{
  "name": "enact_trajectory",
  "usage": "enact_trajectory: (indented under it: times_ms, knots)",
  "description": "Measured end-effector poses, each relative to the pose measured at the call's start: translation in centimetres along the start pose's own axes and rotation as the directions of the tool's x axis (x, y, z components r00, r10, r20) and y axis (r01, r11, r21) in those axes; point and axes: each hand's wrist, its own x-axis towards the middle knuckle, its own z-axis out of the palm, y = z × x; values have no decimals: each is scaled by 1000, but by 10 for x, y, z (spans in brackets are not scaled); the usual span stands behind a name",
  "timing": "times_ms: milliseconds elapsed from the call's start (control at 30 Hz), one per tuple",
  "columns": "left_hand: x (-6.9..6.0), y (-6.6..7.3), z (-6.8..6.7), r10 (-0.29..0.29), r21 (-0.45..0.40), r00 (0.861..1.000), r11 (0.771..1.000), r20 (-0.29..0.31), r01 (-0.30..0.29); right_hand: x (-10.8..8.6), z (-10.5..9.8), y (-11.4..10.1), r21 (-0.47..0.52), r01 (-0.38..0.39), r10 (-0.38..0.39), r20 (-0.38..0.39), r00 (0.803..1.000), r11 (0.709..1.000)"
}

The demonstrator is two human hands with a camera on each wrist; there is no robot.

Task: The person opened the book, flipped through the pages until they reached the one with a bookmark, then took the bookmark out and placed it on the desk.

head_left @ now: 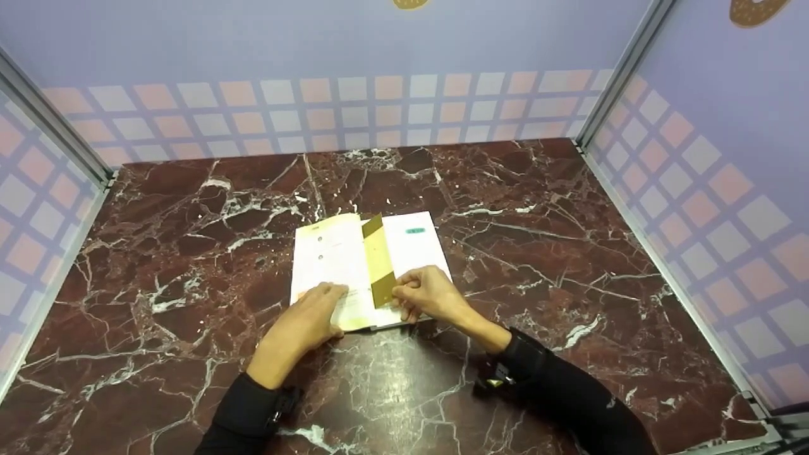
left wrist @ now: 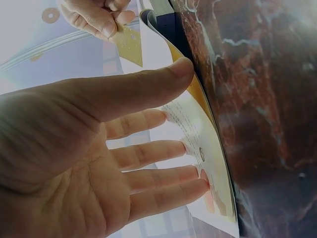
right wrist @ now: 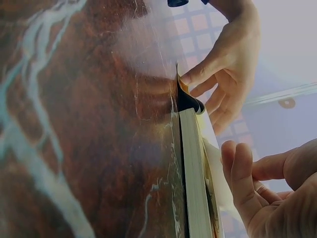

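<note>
An open book (head_left: pixel 407 256) lies on the dark red table, with a thick block of pages (right wrist: pixel 194 173) on its right side. My left hand (head_left: pixel 310 319) rests on the left page (head_left: pixel 325 265), its fingers extended across the paper and its thumb at the near edge. A folded yellow paper flap (head_left: pixel 379 253) stands up from the book's middle. My right hand (head_left: pixel 430 294) pinches the near corner of this flap between thumb and finger, above the right page. In the left wrist view, the flap's corner (left wrist: pixel 130 44) shows at the right fingertips.
The marbled table (head_left: pixel 189 284) spreads around the book on all sides. Checkered purple panels (head_left: pixel 354 110) stand along its back and sides, joined by metal posts (head_left: pixel 622 76). A black band with a small device (head_left: pixel 502 373) circles the right wrist.
</note>
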Motion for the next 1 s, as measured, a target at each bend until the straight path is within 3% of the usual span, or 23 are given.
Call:
enact_trajectory:
  times_ms: [767,1000]
  knots:
    - [0,0,-1,-2,1,1000,1000,1,2,-4,-12,-11,20,12,-11,-61,998,1000]
    - [1,0,-1,-5,2,1000,1000,2,5,-8,-28,-22,-11,66,-67,-117,991,998]
